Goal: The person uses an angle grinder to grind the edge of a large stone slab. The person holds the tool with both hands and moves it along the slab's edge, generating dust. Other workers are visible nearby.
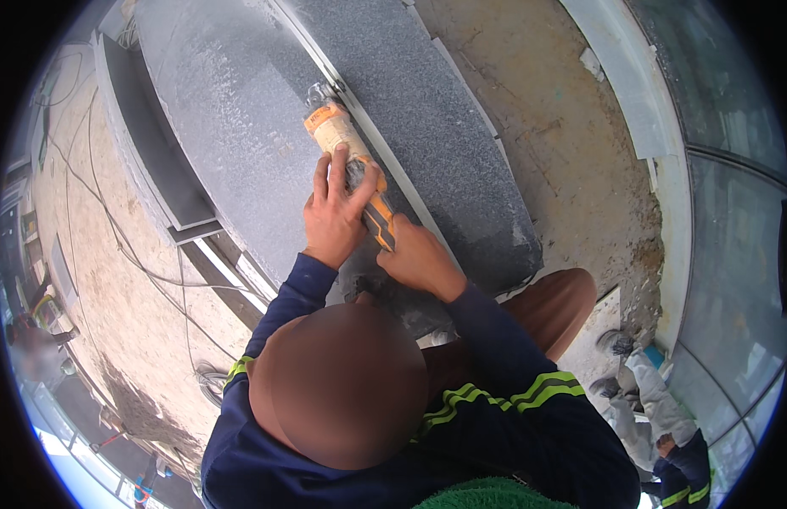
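An orange, dust-covered angle grinder lies across a dark grey stone slab, its head pointing away from me. My left hand grips the grinder's body from above, fingers wrapped over it. Around the rear handle, my right hand is closed. The grinder's disc is mostly hidden by its head, which sits right against a long pale straight strip running along the slab. Pale dust coats the stone to the left of the strip.
Left of the slab stand a grey channel-shaped piece and loose cables on dusty ground. Glass panels line the right side. A co-worker is at the lower right; another person is far left.
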### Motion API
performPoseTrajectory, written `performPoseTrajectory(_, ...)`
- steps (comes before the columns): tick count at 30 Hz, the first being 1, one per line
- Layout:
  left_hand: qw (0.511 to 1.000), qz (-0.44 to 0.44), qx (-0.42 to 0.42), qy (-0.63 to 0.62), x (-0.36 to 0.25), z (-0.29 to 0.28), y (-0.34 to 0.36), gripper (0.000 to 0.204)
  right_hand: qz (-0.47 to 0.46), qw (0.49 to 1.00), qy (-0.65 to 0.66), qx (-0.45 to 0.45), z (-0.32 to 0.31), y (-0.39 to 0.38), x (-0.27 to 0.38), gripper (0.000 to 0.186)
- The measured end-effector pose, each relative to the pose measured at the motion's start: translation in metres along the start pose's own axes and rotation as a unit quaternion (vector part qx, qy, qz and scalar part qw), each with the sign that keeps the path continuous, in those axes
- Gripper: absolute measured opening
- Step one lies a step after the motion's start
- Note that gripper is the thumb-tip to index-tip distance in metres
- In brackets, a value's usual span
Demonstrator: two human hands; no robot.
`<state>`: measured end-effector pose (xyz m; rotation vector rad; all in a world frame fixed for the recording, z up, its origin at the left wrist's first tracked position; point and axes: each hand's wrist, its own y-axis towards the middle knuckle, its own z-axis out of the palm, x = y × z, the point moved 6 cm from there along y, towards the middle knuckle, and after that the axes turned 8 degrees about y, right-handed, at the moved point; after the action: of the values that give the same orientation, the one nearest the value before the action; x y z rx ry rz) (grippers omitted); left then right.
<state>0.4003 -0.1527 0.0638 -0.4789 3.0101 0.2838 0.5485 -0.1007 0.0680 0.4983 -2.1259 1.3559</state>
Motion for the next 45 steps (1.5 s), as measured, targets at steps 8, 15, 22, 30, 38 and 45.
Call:
performPoseTrajectory(8,1.000,0.004,-0.014,0.017,0.022,0.011,0.024,0.071,-0.038,0.999,-0.003,-0.015,-0.009,0.032,0.016,0.043)
performPoseTrajectory(15,0.999,0.010,0.008,0.036,0.023,0.015,0.030,0.074,-0.041,0.999,-0.006,-0.020,-0.013,0.040,0.014,0.045)
performPoseTrajectory(22,1.000,0.012,-0.009,0.007,0.008,0.004,0.008,0.073,-0.006,1.000,0.007,0.001,-0.006,0.010,0.007,0.045)
performPoseTrajectory(30,1.000,0.008,-0.009,0.019,0.013,0.013,0.018,0.074,-0.046,0.999,0.005,-0.020,-0.005,0.030,0.000,0.044)
performPoseTrajectory(38,1.000,0.009,0.009,0.027,0.011,0.010,0.018,0.077,-0.042,0.999,0.004,-0.013,-0.009,0.026,0.003,0.047)
performPoseTrajectory(45,1.000,0.009,-0.002,0.016,0.001,0.003,0.004,0.074,-0.010,1.000,0.020,0.013,-0.007,0.007,0.000,0.046)
